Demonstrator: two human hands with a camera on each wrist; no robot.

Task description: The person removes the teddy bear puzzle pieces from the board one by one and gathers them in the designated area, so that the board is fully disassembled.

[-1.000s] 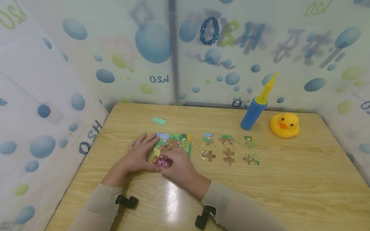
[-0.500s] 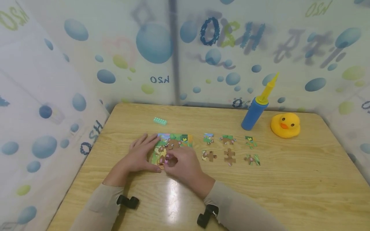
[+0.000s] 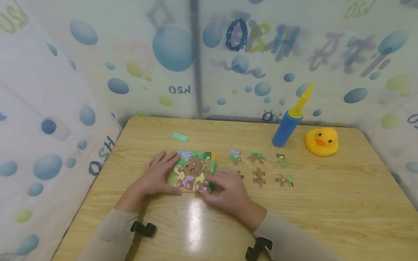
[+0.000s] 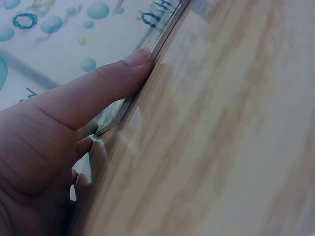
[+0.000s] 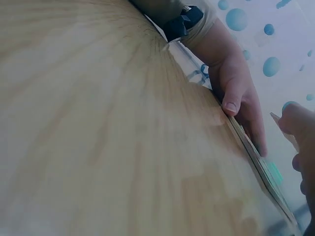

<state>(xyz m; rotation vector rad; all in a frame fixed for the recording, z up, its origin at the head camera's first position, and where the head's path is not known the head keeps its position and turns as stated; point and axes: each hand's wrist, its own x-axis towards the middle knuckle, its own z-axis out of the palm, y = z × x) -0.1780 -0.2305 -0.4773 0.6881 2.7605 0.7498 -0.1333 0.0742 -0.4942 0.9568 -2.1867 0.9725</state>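
A bear puzzle lies flat on the table, its thin layered edge showing in the right wrist view. My left hand rests along its left side with fingers extended. In the left wrist view the thumb touches the puzzle's near edge. My right hand is over the puzzle's lower right corner and pinches a puzzle piece, dark green where it shows. In the right wrist view that piece is tilted up off the puzzle. The right hand partly hides the puzzle's right side and a loose brown piece.
Several loose pieces, among them a brown one and a green one, lie in two rows to the right. Behind stand a blue pump with yellow nozzle and a yellow rubber duck. A mint toy brick lies beyond the puzzle.
My right hand has moved right, from the puzzle's lower left to its lower right corner, uncovering the bear's body and legs. The left hand has stayed in place.
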